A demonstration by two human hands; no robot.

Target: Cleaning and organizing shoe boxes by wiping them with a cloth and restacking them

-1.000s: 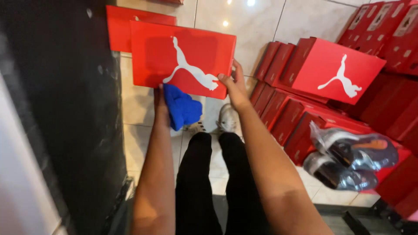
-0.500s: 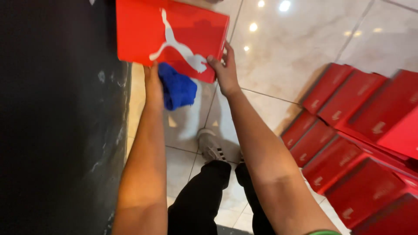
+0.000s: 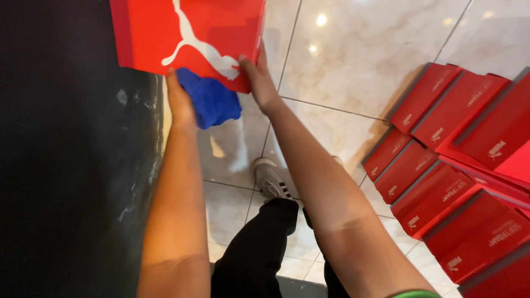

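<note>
Glossy cream marble tiles [image 3: 353,60] throw back the ceiling lights beneath me as I hold a red shoebox [image 3: 187,33] out in front, above the floor and close to a dark speckled wall [image 3: 66,165] on my left. My left hand [image 3: 179,102] supports the box's lower edge with a crumpled blue cloth [image 3: 212,102] bunched between palm and cardboard; my right hand [image 3: 258,83] grips the box's lower right corner, fingers curled up the side and thumb on the lid. Both hands are closed on their load, not spread wide. To carry it well, I judge, the lid should stay level and pinned under my thumb, and the cloth should stay trapped so it cannot slide free. Smooth printed cardboard with crisp edges and a white emblem makes up the box; the cloth looks soft and fleecy. Along the right edge of the floor, a stack of matching red boxes [image 3: 458,165] lies in overlapping rows. Black trousers [image 3: 259,254] and a grey striped sneaker [image 3: 270,179] show below my forearms.
</note>
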